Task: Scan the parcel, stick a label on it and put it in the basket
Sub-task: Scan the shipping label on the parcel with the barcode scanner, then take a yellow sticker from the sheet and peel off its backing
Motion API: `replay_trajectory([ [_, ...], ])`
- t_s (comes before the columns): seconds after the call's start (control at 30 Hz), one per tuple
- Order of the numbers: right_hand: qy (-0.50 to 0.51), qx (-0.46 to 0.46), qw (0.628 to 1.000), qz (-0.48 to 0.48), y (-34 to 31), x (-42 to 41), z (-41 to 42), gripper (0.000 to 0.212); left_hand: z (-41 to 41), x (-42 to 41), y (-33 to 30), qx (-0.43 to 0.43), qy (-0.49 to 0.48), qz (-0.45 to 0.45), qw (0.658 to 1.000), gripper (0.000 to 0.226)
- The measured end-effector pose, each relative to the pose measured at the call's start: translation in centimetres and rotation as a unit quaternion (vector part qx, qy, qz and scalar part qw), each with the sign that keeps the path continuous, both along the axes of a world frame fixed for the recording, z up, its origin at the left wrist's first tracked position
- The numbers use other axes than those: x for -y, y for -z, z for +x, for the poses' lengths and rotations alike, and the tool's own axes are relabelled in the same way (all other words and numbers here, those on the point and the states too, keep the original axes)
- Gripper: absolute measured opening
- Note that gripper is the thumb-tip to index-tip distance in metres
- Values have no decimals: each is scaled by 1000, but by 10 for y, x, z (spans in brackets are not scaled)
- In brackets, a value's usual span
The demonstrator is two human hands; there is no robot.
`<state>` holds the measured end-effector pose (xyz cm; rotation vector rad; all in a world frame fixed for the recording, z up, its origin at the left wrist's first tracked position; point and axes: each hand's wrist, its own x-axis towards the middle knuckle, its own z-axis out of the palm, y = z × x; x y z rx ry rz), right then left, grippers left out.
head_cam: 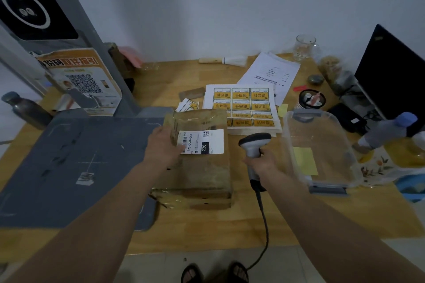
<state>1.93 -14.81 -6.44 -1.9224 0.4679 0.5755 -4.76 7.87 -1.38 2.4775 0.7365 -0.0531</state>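
A brown cardboard parcel (202, 172) wrapped in clear tape lies in the middle of the wooden table, with a white shipping label (203, 141) on top. My left hand (162, 145) rests on the parcel's left edge, fingers touching the label. My right hand (264, 163) grips the handle of a grey barcode scanner (254, 142), held upright just right of the parcel, its head facing the parcel. A clear plastic basket (345, 156) stands empty to the right. Sheets of yellow stickers (241, 104) lie behind the parcel.
A grey scale platform (69, 167) with an upright post fills the left side. Papers (273, 73), a glass, a pen cup (311, 99), a black monitor (391, 76) and bottles (386, 131) crowd the back and right. The scanner cable hangs over the table's front edge.
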Motion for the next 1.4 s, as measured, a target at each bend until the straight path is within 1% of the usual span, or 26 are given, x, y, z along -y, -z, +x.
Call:
replay_trajectory([
  [0.1,22,-11,1000,-18,12,1,-2,57,1,11,4,20,29,50,998,40],
  [0.17,18,-26,999,-30,16,-2,-2,56,2,15,6,39,30,56,997,38],
  [0.23,4,-40,998,-43,21,-5,0,58,3,15,8,39,26,45,998,35],
  [0.33,1,-57,997,-48,29,-11,4,57,6,14,10,45,16,-3,999,31],
  [0.4,10,-66,997,-44,34,-14,8,49,10,11,11,51,14,-20,998,30],
  [0.5,13,-69,997,-31,37,-18,12,28,14,9,11,37,28,-37,998,29],
  [0.53,10,-71,997,-36,41,-19,13,26,16,7,11,28,36,-45,998,28],
  [0.67,-57,-71,993,-77,44,-26,15,28,25,-4,10,0,64,-66,996,23],
  [0.73,-76,-72,989,-107,46,-28,21,36,31,-10,10,-3,69,-68,995,22],
  [0.77,-86,-75,986,-122,44,-27,23,33,34,-12,10,-4,70,-68,995,21],
  [0.83,-77,-74,984,-140,35,-23,28,16,40,-18,9,-5,73,-67,995,21],
  [0.87,-61,-59,987,-136,27,-20,31,9,44,-21,9,-5,76,-68,995,21],
  [0.97,-31,8,993,-112,9,-25,54,25,56,-29,5,14,76,-77,994,22],
  [1.0,-30,23,994,-106,1,-32,63,24,60,-32,3,26,69,-84,994,22],
  [1.07,-20,60,996,-64,-15,-50,79,17,69,-38,0,47,52,-98,993,21],
  [1.1,-22,79,996,-46,-24,-61,85,17,74,-42,-1,58,45,-106,992,20],
  [1.23,-78,112,991,0,-53,-97,97,27,93,-61,-5,92,16,-126,988,19],
  [1.27,-90,118,989,17,-59,-105,99,27,98,-68,-5,96,9,-132,987,21],
  [1.4,-139,123,981,47,-67,-142,114,14,116,-100,0,84,-11,-132,988,30],
])
